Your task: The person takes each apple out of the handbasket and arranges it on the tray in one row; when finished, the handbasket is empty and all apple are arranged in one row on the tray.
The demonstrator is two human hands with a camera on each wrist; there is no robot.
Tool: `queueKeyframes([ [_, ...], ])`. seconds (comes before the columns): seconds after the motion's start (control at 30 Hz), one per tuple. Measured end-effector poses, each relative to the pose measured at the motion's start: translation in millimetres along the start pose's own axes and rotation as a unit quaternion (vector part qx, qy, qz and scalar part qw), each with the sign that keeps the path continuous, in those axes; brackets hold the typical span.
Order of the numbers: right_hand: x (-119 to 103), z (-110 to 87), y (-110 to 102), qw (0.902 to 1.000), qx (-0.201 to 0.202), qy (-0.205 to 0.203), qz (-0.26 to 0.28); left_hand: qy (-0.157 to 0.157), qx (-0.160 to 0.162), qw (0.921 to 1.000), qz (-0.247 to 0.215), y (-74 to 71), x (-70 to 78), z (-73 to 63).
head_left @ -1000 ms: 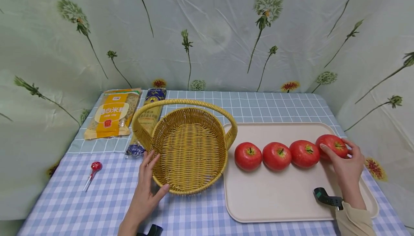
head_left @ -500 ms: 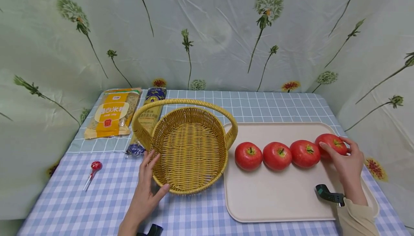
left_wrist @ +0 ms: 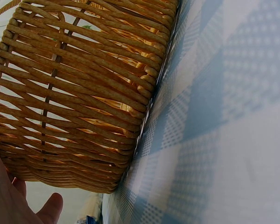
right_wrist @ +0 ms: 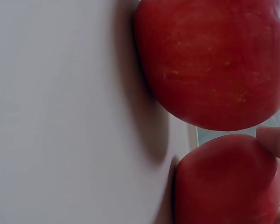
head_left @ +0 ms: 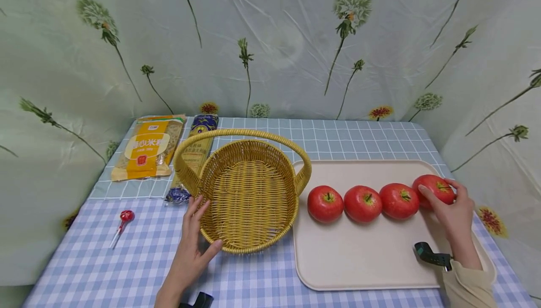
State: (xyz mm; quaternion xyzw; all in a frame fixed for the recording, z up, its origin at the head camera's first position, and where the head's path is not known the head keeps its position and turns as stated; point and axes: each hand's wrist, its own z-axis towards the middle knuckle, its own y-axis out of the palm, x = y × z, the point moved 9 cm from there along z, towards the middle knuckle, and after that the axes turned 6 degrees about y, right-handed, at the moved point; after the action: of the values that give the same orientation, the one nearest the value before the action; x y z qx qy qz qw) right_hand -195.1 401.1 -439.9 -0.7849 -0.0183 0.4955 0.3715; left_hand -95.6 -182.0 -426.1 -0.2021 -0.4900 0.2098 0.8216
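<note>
A round golden wicker basket (head_left: 249, 204) with a tall arched handle stands mid-table, with nothing inside. My left hand (head_left: 190, 247) touches its front left rim, fingers and thumb spread and fairly straight; the left wrist view shows the woven side of the basket (left_wrist: 79, 98) up close. Several red apples sit in a row on a beige tray (head_left: 363, 261). My right hand (head_left: 454, 214) holds the rightmost apple (head_left: 435, 188), thumb on the left, fingers around the far right side. The right wrist view shows this apple (right_wrist: 228, 182) beside a neighbouring apple (right_wrist: 214, 65).
Left of the basket lies a lollipop (head_left: 122, 228) on the checked cloth. A yellow food packet (head_left: 148, 148) and a long blue-and-gold packet (head_left: 194, 155) lie at the back left, the long one partly behind the basket handle. A floral curtain (head_left: 279, 54) hangs behind.
The right wrist has shifted slightly to the right and the held apple has tipped a little. The left hand, basket and other apples stay where they were.
</note>
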Motion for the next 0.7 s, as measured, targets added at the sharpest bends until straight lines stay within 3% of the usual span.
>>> queueKeyframes([
  [0.43,2,-4.5,0,0.9999,0.009,-0.008,0.004,0.001,-0.002,1.0,-0.004,1.3,-0.6,-0.9],
  [0.6,0,-8.1,-8,0.9985,0.048,-0.023,0.013,0.006,0.002,1.0,-0.002,0.3,-0.3,-1.9],
  [0.7,-3,-12.1,-14,0.9944,0.085,-0.054,0.032,0.011,0.01,0.9999,0.004,-2.4,0.4,-2.6],
])
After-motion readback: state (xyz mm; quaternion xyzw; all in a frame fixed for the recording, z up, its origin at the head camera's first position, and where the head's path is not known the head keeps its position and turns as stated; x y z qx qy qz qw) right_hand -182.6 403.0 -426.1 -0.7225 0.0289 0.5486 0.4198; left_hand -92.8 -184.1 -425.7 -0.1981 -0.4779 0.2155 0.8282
